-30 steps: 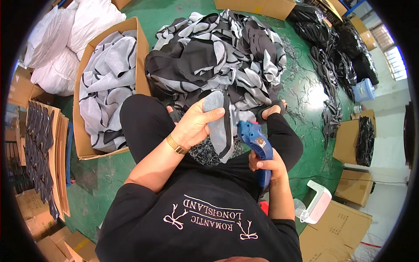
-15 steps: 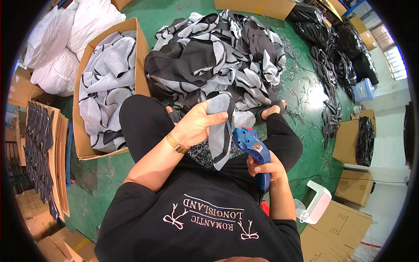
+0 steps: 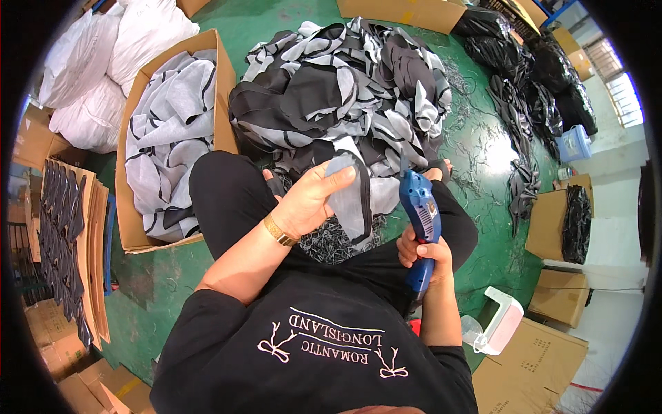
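Observation:
My left hand (image 3: 308,201) pinches a grey fabric piece (image 3: 354,210) with a black edge strip, thumb on top and fingers beneath. The piece hangs down between my knees, over a pile of thin grey and black scraps (image 3: 331,245). My right hand (image 3: 429,255) is wrapped around the handle of a blue handheld power tool (image 3: 420,200). Its thin blade points away from me, to the right of the fabric and apart from it. Just beyond both hands lies a large heap of grey and black fabric pieces (image 3: 317,93).
At left stands a cardboard box (image 3: 224,90) filled with grey fabric, with white sacks (image 3: 83,114) behind. Black bags (image 3: 496,52) line the far right. Near my right elbow are a white and pink appliance (image 3: 502,321) and a cardboard sheet (image 3: 531,366). Loose trimmings litter the green floor.
The blue power tool has moved right and away from the fabric, and now points more forward. The fabric piece has turned in my left hand, which stays in nearly the same place.

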Available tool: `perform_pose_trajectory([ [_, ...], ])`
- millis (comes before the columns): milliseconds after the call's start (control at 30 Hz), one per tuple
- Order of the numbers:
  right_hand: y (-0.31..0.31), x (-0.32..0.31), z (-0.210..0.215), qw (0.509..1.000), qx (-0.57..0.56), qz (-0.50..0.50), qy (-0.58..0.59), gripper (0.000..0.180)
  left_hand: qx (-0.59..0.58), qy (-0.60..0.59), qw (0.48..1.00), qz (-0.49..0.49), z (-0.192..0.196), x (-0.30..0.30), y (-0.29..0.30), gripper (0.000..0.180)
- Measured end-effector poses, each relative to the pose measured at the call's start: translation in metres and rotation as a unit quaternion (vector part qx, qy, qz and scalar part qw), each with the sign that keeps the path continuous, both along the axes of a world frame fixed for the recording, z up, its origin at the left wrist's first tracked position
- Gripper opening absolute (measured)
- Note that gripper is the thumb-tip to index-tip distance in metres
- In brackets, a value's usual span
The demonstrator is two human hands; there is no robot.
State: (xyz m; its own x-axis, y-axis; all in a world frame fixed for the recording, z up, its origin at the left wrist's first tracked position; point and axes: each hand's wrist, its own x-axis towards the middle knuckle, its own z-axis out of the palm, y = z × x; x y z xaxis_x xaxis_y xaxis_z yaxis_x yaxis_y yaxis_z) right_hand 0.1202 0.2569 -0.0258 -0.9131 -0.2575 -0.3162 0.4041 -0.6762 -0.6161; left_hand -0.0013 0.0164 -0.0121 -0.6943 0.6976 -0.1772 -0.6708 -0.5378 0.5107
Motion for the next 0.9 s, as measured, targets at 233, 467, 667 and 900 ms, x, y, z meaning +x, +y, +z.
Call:
perform_pose_trajectory([
  [233, 0.001, 0.011, 0.002, 0.999, 0.042, 0.027, -0.004, 0.033, -0.061, 0.076, 0.992, 0.085, -0.003, 0.001, 0.003, 0.027],
  [467, 0.003, 0.021, 0.016, 0.936, 0.347, 0.060, 0.023, 0.039, -0.066, 0.068, 0.988, 0.120, -0.004, 0.001, 0.004, 0.028],
  [667, -0.002, 0.025, 0.023, 0.885, 0.462, 0.047, 0.041, 0.042, -0.083, 0.094, 0.983, 0.134, -0.002, 0.005, 0.003, 0.027],
  [900, -0.006, 0.026, 0.028, 0.867, 0.494, 0.027, 0.052, 0.041, -0.113, 0.106, 0.978, 0.142, 0.005, 0.011, 0.003, 0.024],
])
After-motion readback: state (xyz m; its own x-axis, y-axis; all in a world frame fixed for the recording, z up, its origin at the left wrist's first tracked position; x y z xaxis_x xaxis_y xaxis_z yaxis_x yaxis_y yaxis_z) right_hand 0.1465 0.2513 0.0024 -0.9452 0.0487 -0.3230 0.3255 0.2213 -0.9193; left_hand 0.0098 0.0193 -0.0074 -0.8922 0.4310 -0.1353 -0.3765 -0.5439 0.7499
